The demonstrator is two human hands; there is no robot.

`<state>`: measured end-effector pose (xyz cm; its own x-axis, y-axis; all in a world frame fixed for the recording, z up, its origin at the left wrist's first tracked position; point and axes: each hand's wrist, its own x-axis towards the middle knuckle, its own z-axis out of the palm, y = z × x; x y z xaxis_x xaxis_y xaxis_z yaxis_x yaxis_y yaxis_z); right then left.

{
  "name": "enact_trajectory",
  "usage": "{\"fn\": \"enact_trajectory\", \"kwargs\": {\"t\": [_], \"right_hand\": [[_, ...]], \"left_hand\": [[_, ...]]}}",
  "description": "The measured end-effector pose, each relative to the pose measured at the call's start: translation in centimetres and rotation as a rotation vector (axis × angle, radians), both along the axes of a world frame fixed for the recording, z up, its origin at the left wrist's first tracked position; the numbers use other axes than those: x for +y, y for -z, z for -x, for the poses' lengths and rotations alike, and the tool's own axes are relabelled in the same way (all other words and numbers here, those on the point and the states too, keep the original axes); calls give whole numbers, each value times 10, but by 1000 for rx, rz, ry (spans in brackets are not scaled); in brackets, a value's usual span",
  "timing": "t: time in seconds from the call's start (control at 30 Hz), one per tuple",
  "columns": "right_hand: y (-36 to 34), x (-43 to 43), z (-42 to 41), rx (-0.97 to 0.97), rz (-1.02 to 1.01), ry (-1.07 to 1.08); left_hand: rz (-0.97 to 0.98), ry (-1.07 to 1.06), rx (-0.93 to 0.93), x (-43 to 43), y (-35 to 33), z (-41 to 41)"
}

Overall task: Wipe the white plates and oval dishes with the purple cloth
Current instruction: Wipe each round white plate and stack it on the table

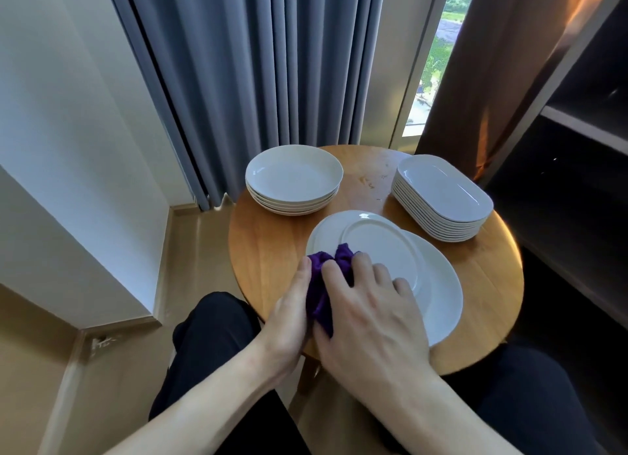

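No legible text or labels anywhere.

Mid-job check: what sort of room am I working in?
Probably a home or apartment room by a window: long grey curtains, a small round wooden table with stacked white plates, and dark shelves on the right.

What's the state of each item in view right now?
top plate: upside down, lying over lower plate
lower plate: on table, partly covered
cloth: bunched, pressed on top plate
left hand: grips top plate's rim
right hand: holds cloth
round stack: stacked, no hand on it
oval stack: stacked, no hand on it
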<state>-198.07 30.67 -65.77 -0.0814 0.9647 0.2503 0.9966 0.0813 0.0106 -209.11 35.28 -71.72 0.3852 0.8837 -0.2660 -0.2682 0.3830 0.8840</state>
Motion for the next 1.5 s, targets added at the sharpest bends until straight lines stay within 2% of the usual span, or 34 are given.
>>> {"fn": "enact_trajectory", "kwargs": {"t": [0.1, 0.23, 0.3, 0.37, 0.47, 0.7, 0.83, 1.13, 1.4, 1.5], "right_hand": [[-11, 26, 5, -38, 60, -17], [-26, 65, 0, 110, 169, -64], [-29, 82, -5, 122, 166, -64], [-30, 102, -14, 113, 149, -22], [-30, 133, -34, 186, 234, 74], [-22, 174, -86, 277, 360, 247], [-14, 158, -109, 342, 348, 289], [-5, 59, -132, 671, 358, 406], [3, -4, -95, 569, 233, 254], [12, -20, -84, 519, 127, 160]], "left_hand": [[-30, -16, 4, -2, -1, 0], [-40, -25, 68, 1, -3, 3], [-47, -25, 107, 2, -5, 2], [-57, 3, 146, 2, -5, 1], [-107, 32, 190, -2, -4, 2], [-109, -30, 225, -8, -6, 1], [-71, -49, 174, -9, -6, 0], [-50, -71, 93, -7, -6, -1], [-44, -60, 95, -7, 1, 2], [-16, -46, 82, -6, 4, 4]]}}
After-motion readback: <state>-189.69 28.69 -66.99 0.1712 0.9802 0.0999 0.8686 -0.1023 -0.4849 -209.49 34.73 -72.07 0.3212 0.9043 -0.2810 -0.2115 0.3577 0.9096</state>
